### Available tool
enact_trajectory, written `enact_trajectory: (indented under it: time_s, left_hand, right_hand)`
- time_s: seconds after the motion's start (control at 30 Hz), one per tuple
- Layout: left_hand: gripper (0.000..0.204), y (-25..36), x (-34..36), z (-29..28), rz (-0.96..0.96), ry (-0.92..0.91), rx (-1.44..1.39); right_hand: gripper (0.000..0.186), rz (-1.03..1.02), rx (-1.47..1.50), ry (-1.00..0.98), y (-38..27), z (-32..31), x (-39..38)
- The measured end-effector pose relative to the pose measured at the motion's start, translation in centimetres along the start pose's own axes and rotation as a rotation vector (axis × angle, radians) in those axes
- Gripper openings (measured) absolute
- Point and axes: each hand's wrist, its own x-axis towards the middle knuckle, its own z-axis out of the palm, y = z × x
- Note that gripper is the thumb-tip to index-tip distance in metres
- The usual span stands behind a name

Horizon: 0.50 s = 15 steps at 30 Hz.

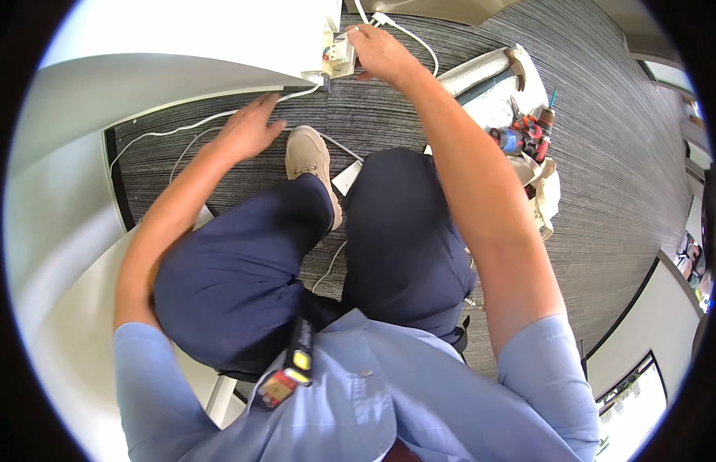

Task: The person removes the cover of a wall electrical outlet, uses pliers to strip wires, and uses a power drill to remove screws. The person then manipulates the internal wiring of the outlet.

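Note:
My right hand [381, 58] has its fingers curled on the edge of a white socket fitting [336, 54] at the lower corner of the white panel [196, 31]. Coloured wires show inside the fitting. Just right of it is a white plug [381, 19] on a cable. My left hand [246, 129], fingers apart and holding nothing, hovers by a white cable [177, 129] that runs along the panel's base, up and left of my beige boot [308, 154].
My knees are bent over grey striped carpet [604, 177]. To the right lie a pale tool bag [489, 88], a red drill [539, 127] and other tools. A white box [346, 177] lies between boot and knee. White walls [57, 192] stand at the left.

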Motion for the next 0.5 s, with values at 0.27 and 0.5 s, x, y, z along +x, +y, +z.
enact_trajectory:
  time_s: [0.27, 0.5]
  left_hand:
    - [0.055, 2.8, 5.7, 6.8, 0.067, 0.243, -0.192]
    - [0.036, 5.7, 5.2, 6.8, -0.061, 0.117, -0.923]
  right_hand:
    - [0.05, -0.482, -0.605, -0.003, 4.0, 0.4, 4.1]
    - [0.033, -0.207, -0.151, 0.101, 3.1, 1.1, 3.0]
